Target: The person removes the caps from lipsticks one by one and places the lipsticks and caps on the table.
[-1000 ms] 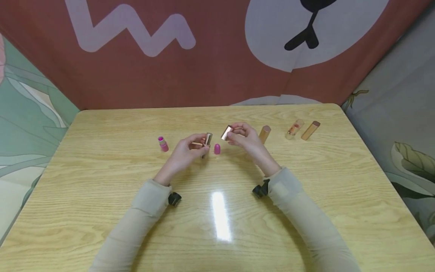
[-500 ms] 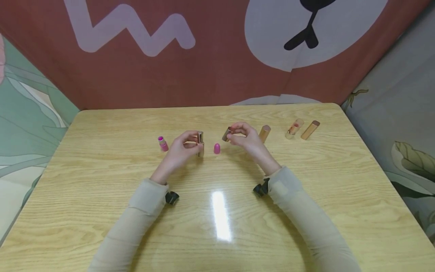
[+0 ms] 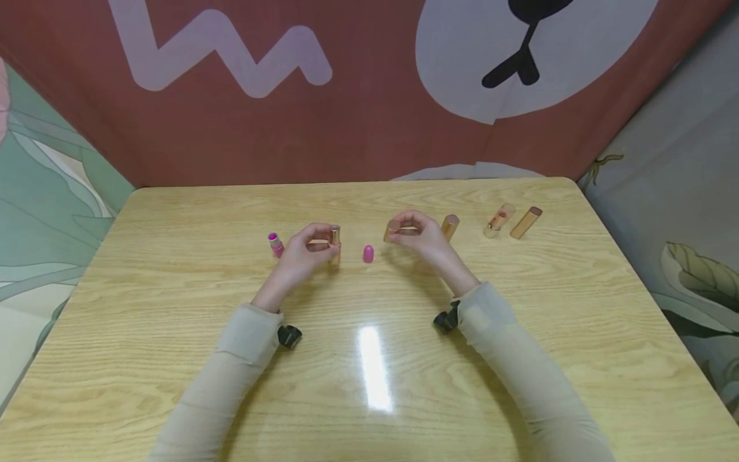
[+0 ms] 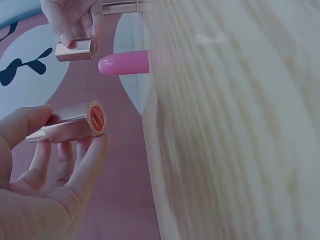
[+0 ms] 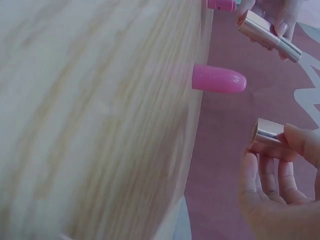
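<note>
Above the table's middle, my left hand [image 3: 301,253] grips an uncapped gold lipstick [image 3: 335,236] between thumb and fingers, standing nearly upright. Its red label on the base [image 4: 97,117] shows in the left wrist view. My right hand [image 3: 424,239] pinches a short gold lipstick cap [image 3: 389,231], its end turned down toward the table in the right wrist view. Between the hands a rounded pink cap [image 3: 368,254] stands upright on the wood. Just left of my left hand is an open pink lipstick tube [image 3: 276,245], partly overlapped by the fingers.
Right of my right hand stands a gold lipstick tube [image 3: 450,226]. Farther right are a clear tube [image 3: 500,220] with a gold band and another gold tube [image 3: 526,222]. A printed red cloth [image 3: 358,141] hangs behind the table's [image 3: 173,308] far edge.
My left hand has moved left, away from the pink cap, and the lipstick has come upright. The right hand has stayed near its place while the gold cap turned from tilted to upright.
</note>
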`<act>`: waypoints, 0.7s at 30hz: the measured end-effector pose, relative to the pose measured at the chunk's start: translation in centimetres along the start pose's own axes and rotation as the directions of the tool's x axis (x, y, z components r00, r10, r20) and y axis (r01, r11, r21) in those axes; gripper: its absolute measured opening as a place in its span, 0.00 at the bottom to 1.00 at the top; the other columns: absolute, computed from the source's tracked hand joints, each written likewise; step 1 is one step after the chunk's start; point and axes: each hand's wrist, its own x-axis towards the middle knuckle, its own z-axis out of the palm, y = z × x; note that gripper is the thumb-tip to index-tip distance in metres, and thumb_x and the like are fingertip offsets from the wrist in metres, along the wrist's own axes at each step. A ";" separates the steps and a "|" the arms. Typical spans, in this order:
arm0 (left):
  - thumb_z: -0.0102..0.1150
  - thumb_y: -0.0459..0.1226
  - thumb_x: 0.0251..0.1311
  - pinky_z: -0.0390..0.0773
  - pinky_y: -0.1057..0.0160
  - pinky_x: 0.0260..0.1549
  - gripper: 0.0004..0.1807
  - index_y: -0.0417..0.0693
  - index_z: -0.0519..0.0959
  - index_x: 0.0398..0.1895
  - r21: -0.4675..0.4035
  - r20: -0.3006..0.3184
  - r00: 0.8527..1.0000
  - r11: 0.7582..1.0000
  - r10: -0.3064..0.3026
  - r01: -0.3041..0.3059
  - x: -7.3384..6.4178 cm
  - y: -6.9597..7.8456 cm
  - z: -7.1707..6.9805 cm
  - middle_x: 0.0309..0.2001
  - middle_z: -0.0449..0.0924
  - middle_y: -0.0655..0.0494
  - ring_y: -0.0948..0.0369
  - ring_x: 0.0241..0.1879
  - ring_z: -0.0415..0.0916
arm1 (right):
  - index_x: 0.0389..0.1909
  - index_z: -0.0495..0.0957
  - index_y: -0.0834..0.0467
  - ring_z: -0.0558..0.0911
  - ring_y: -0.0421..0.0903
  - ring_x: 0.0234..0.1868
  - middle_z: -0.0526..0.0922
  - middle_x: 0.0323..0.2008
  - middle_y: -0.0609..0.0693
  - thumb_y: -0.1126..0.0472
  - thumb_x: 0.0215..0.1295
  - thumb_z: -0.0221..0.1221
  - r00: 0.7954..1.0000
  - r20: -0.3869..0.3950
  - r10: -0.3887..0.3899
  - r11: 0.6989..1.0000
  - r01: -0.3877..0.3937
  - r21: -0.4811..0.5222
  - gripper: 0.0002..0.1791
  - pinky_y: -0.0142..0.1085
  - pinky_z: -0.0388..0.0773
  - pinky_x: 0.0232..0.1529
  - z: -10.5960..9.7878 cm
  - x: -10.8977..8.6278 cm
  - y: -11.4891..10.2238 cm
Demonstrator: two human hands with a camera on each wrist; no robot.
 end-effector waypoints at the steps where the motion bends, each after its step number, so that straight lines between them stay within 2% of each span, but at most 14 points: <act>1: 0.57 0.30 0.62 0.79 0.63 0.50 0.23 0.39 0.69 0.61 0.000 0.000 1.000 1.000 0.002 -0.002 0.0 0.0 0.0 0.57 0.72 0.41 0.46 0.57 0.75 | 0.51 0.70 0.64 0.79 0.44 0.47 0.76 0.42 0.44 0.69 0.62 0.61 1.000 0.002 0.004 1.000 -0.004 -0.016 0.17 0.27 0.78 0.47 0.0 0.0 0.0; 9: 0.57 0.29 0.61 0.79 0.61 0.53 0.23 0.40 0.70 0.61 0.003 0.003 1.000 1.000 -0.001 0.001 0.1 -0.3 -0.2 0.58 0.71 0.40 0.46 0.58 0.73 | 0.51 0.72 0.68 0.80 0.58 0.54 0.77 0.53 0.63 0.70 0.60 0.62 0.999 0.010 -0.034 0.983 0.035 -0.182 0.18 0.39 0.80 0.53 -0.2 0.1 0.1; 14: 0.58 0.29 0.61 0.79 0.63 0.51 0.24 0.40 0.69 0.61 0.001 0.009 1.000 1.000 -0.028 0.028 0.2 -0.5 -0.1 0.58 0.71 0.41 0.47 0.58 0.73 | 0.52 0.71 0.68 0.80 0.60 0.54 0.77 0.53 0.64 0.71 0.60 0.61 1.000 0.020 -0.020 0.979 0.024 -0.205 0.19 0.41 0.80 0.54 -0.3 0.2 0.2; 21: 0.58 0.28 0.60 0.79 0.64 0.50 0.24 0.40 0.69 0.61 -0.010 0.011 0.999 0.999 -0.032 0.032 0.4 -0.7 -0.1 0.58 0.71 0.40 0.46 0.59 0.73 | 0.53 0.71 0.69 0.79 0.60 0.54 0.77 0.53 0.66 0.71 0.61 0.60 0.999 0.034 -0.038 0.970 0.045 -0.239 0.19 0.43 0.79 0.56 -0.7 0.4 0.5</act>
